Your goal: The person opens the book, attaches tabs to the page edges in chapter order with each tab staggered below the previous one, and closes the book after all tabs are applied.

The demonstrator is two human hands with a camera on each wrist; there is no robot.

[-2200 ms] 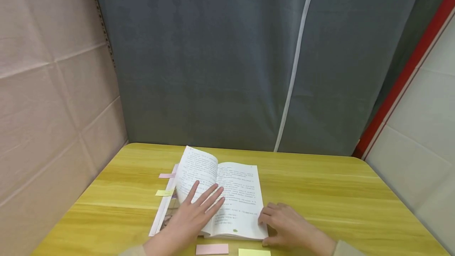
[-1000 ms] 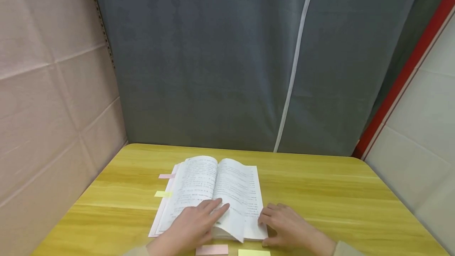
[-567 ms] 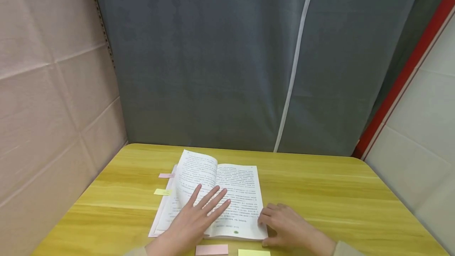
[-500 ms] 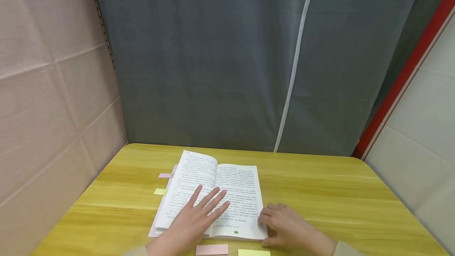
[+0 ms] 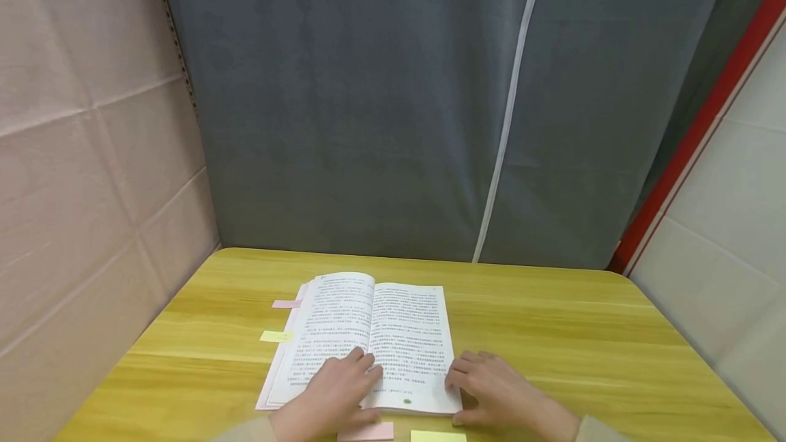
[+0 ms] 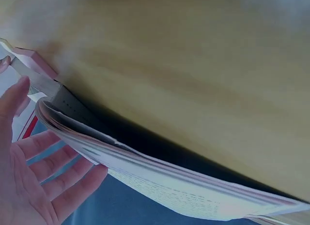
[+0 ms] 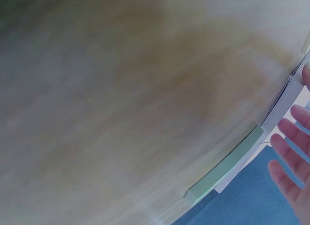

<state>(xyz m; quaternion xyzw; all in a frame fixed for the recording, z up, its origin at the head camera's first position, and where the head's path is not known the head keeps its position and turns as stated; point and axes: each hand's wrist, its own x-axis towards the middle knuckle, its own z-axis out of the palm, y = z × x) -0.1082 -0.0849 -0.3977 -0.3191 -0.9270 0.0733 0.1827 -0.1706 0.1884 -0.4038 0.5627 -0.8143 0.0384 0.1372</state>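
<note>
A thick paperback book (image 5: 408, 333) lies open on the wooden table, with printed text on both pages. My left hand (image 5: 338, 387) rests across the lower left page, fingertips by the central fold and thumb at the near edge. Its fingers (image 6: 80, 184) spread loosely over the pages in the left wrist view. At the book's lower right corner, my right hand (image 5: 491, 391) holds the edge, fingers on the page margin and thumb at the near side. A pink tab (image 5: 285, 304) and a yellow tab (image 5: 275, 337) stick out from the book's left side.
In front of the book lie a pink sticky-note pad (image 5: 366, 434), partly under the left hand, and a yellow sticky-note pad (image 5: 438, 436). A grey curtain (image 5: 368, 101) hangs behind the table (image 5: 552, 319); pale panels stand at both sides.
The left page, lifted and curling before, now lies flatter on the left. My left hand has drawn back toward the near edge, its spread fingers now bent. The right hand has stayed put.
</note>
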